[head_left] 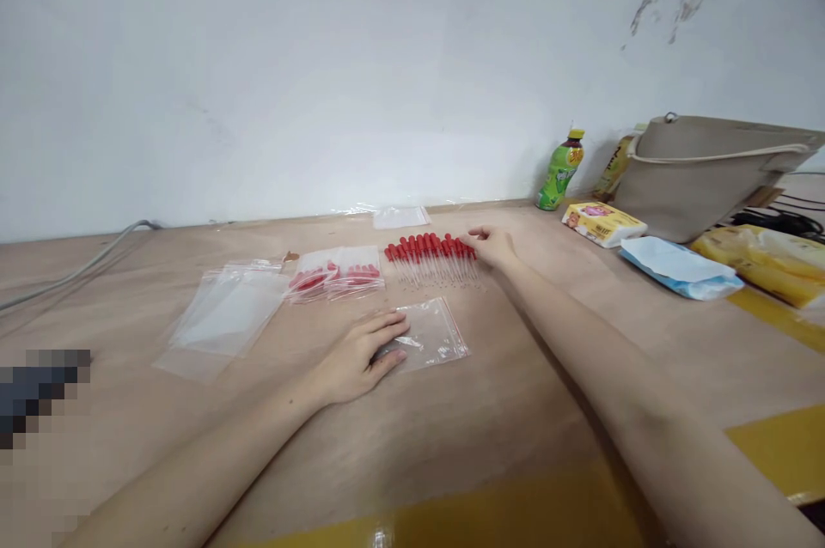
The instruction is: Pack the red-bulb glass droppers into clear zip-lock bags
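Fingers apart, my left hand [364, 355] rests on the left edge of a clear zip bag [429, 333] lying flat on the brown paper-covered table [335, 445]. My right hand [491, 246] is at the right end of a row of red-capped clear droppers [429, 249], its fingertips closed at a red cap; whether it grips one is too small to tell. Left of the row lie bags holding red-capped pieces [335, 273]. Further left is a fanned stack of flat clear bags [225, 312].
Another flat bag [400, 217] lies by the wall. At the right are a green bottle [559, 172], a yellow tissue pack [602, 223], a blue-white pack [681, 268], a grey bag [696, 170] and yellow packages [760, 260]. A cable [96, 260] runs at left.
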The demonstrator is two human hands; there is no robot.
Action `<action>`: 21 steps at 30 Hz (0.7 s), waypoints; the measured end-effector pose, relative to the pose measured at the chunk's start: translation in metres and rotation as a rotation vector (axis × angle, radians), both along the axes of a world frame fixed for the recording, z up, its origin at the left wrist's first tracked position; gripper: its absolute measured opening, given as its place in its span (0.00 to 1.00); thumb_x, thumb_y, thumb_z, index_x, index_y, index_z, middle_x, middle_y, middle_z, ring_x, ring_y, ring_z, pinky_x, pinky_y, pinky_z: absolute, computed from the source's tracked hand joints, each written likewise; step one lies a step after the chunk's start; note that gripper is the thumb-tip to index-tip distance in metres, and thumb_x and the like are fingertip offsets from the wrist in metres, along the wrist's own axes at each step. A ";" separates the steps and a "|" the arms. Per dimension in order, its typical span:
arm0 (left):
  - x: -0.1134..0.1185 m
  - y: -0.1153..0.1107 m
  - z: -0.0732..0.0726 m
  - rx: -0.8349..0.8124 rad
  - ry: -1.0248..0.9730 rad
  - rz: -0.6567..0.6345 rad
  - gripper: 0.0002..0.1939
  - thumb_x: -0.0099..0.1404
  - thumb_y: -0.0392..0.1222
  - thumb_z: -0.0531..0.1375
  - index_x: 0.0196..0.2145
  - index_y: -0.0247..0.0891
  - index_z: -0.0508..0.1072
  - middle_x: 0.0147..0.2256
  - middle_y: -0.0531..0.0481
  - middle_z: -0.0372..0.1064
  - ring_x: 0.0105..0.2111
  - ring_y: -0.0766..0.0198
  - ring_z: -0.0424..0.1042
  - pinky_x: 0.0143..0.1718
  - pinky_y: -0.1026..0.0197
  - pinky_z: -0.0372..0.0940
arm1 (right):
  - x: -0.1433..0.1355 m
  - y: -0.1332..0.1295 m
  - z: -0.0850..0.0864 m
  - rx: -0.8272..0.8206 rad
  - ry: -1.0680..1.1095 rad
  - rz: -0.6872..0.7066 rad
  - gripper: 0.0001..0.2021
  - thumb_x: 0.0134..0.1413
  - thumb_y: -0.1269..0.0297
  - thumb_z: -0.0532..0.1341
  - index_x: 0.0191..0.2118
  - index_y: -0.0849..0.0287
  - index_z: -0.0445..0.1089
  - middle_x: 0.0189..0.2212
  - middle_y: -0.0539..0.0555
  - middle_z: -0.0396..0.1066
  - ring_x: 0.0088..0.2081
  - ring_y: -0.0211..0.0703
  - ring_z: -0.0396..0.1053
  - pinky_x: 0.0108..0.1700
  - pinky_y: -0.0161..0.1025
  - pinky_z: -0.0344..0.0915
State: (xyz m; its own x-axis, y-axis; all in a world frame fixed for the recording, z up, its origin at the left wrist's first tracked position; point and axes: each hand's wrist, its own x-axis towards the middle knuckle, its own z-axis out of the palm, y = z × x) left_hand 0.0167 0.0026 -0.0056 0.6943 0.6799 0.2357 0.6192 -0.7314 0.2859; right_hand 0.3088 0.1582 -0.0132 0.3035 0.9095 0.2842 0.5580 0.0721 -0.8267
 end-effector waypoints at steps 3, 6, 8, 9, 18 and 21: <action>0.000 -0.001 0.001 0.002 -0.002 -0.001 0.20 0.66 0.46 0.50 0.54 0.40 0.62 0.55 0.45 0.57 0.56 0.57 0.56 0.55 0.51 0.55 | -0.008 0.010 -0.006 -0.019 0.080 -0.009 0.18 0.31 0.55 0.65 0.31 0.61 0.72 0.24 0.51 0.67 0.27 0.37 0.64 0.32 0.36 0.61; 0.000 -0.001 0.001 0.003 -0.004 -0.005 0.20 0.66 0.46 0.50 0.54 0.40 0.63 0.55 0.46 0.57 0.56 0.57 0.56 0.55 0.51 0.55 | -0.013 0.015 -0.006 -0.030 0.144 -0.008 0.12 0.32 0.60 0.65 0.27 0.61 0.71 0.22 0.51 0.67 0.25 0.36 0.63 0.30 0.36 0.61; 0.001 -0.001 0.001 0.001 -0.007 -0.003 0.19 0.66 0.46 0.50 0.54 0.40 0.63 0.55 0.46 0.58 0.56 0.57 0.56 0.55 0.52 0.56 | -0.015 0.014 -0.003 -0.036 0.187 0.006 0.09 0.34 0.62 0.63 0.26 0.61 0.70 0.21 0.50 0.66 0.23 0.36 0.63 0.28 0.35 0.60; 0.001 -0.001 0.001 0.002 -0.010 -0.002 0.19 0.66 0.46 0.50 0.54 0.40 0.63 0.55 0.46 0.58 0.56 0.57 0.56 0.55 0.51 0.55 | -0.015 0.013 -0.001 -0.036 0.212 0.020 0.08 0.36 0.62 0.62 0.25 0.61 0.69 0.20 0.50 0.66 0.22 0.35 0.62 0.26 0.34 0.60; 0.001 0.000 0.000 -0.006 -0.025 -0.010 0.19 0.66 0.46 0.50 0.53 0.40 0.63 0.55 0.46 0.58 0.56 0.57 0.56 0.55 0.51 0.55 | -0.013 -0.024 0.042 0.024 0.410 0.230 0.11 0.46 0.58 0.59 0.27 0.60 0.60 0.23 0.50 0.68 0.18 0.28 0.56 0.21 0.29 0.55; 0.001 0.000 0.001 -0.012 -0.029 -0.009 0.19 0.66 0.45 0.50 0.53 0.40 0.63 0.55 0.46 0.58 0.56 0.57 0.56 0.55 0.52 0.55 | -0.008 -0.050 0.039 0.151 0.521 0.194 0.14 0.45 0.54 0.59 0.30 0.57 0.57 0.23 0.48 0.67 0.18 0.28 0.58 0.20 0.28 0.56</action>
State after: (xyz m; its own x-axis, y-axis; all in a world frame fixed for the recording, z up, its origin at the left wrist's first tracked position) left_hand 0.0180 0.0028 -0.0047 0.6932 0.6769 0.2475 0.6041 -0.7330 0.3128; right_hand 0.3011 0.1085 0.0263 0.2696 0.9236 0.2726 0.0443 0.2709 -0.9616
